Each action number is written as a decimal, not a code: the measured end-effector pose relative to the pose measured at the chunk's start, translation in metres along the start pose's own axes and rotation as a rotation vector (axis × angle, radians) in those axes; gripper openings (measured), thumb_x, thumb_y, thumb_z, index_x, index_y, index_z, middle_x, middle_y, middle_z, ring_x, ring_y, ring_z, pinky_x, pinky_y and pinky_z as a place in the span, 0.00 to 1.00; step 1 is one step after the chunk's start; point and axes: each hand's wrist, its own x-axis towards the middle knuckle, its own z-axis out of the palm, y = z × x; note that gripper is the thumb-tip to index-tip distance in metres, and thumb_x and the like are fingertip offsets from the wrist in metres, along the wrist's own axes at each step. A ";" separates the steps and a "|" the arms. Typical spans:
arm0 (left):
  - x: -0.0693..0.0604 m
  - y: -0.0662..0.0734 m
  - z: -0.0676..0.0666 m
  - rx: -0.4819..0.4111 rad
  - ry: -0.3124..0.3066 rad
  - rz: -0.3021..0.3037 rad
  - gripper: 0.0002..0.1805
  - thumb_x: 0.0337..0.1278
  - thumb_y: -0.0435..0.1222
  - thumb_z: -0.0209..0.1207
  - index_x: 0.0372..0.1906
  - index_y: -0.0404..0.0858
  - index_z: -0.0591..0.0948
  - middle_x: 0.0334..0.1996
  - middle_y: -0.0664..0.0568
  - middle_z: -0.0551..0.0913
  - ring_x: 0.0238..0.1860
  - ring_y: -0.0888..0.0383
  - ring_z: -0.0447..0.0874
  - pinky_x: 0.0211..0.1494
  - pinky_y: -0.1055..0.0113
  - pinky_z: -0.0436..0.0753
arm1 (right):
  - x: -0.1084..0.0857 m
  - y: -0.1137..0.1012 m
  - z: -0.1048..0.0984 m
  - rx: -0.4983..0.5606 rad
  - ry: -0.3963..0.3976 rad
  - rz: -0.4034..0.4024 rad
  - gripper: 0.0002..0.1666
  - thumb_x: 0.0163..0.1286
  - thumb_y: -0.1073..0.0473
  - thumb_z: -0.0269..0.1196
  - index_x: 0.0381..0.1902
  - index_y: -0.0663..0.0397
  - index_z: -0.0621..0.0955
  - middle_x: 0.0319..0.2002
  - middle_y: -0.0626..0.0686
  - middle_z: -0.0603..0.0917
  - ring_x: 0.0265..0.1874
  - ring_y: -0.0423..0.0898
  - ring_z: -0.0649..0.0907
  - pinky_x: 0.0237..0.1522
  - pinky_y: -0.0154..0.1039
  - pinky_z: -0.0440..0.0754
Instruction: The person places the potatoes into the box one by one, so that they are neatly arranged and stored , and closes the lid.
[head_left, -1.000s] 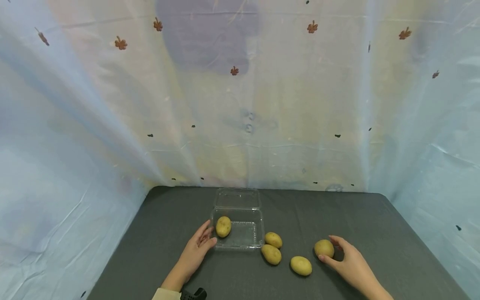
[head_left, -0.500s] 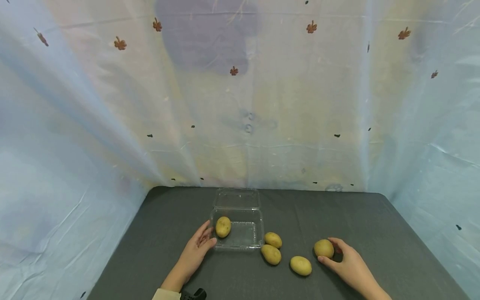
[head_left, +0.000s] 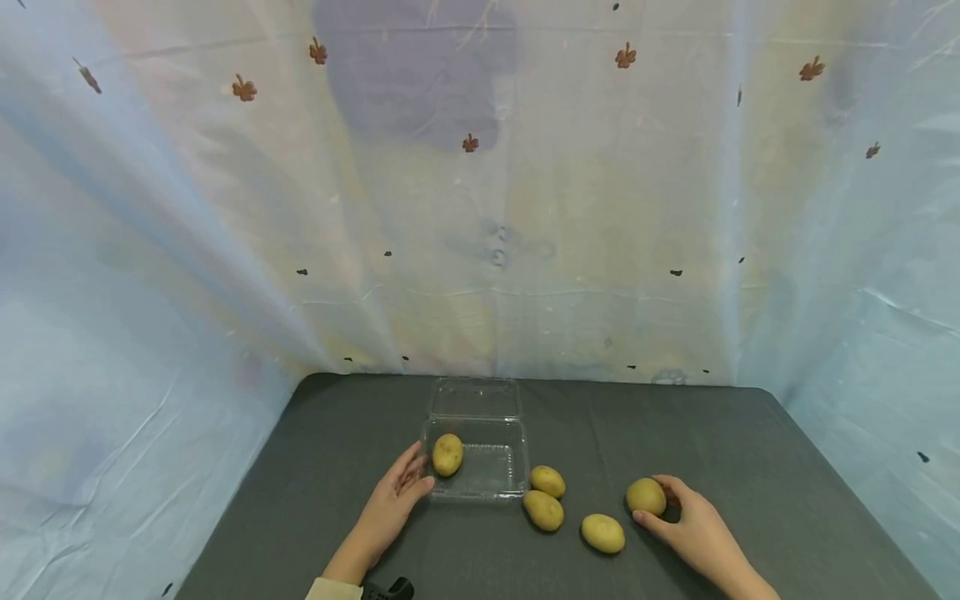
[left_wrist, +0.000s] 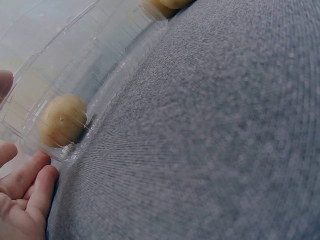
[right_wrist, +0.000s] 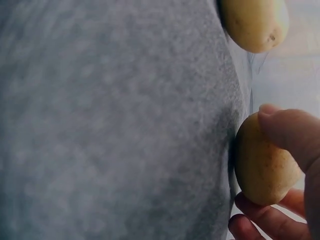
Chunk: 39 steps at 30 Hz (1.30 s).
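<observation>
A pale sheet with brown leaf prints (head_left: 570,192) hangs behind the clear plastic hinged container (head_left: 474,497), and the table in dark grey cloth (head_left: 300,467) spreads around it. The left hand (head_left: 392,497) rests at the container's left wall, fingers relaxed, thumb apart from them; a soft touch should steady such light plastic. Well to the container's right, the right hand (head_left: 693,521) pinches a rounded brownish-yellow potato (head_left: 646,497) between thumb and fingers. To hold it well, I would keep thumb and fingertips opposite at its widest part, because round things easily roll, and lift straight, not disturbing the smooth oval potato (head_left: 603,533) lying between it and the container. Beside the container's right front corner lie the nearer yellow potato (head_left: 543,510) and the farther yellow potato (head_left: 547,481); one spotted yellow potato (head_left: 447,455) is inside, at its left.
</observation>
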 end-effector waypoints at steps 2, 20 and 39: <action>0.000 0.000 0.000 0.000 -0.001 0.001 0.39 0.65 0.48 0.59 0.75 0.48 0.56 0.70 0.43 0.64 0.71 0.47 0.58 0.71 0.50 0.61 | 0.000 -0.001 0.001 0.000 0.005 -0.004 0.48 0.53 0.33 0.70 0.61 0.59 0.73 0.45 0.53 0.82 0.43 0.49 0.81 0.41 0.50 0.80; 0.000 0.002 -0.002 -0.019 -0.012 -0.009 0.39 0.65 0.48 0.59 0.76 0.48 0.56 0.70 0.42 0.64 0.71 0.46 0.58 0.71 0.49 0.61 | 0.008 -0.020 -0.006 0.003 0.027 -0.028 0.40 0.54 0.40 0.73 0.55 0.59 0.72 0.42 0.53 0.80 0.38 0.46 0.79 0.35 0.43 0.79; 0.001 0.000 -0.001 -0.011 -0.002 0.002 0.39 0.65 0.48 0.59 0.76 0.46 0.56 0.69 0.42 0.65 0.71 0.47 0.59 0.71 0.49 0.61 | 0.026 -0.086 0.001 0.091 0.013 -0.179 0.38 0.57 0.43 0.72 0.59 0.52 0.72 0.47 0.49 0.79 0.43 0.45 0.78 0.43 0.45 0.80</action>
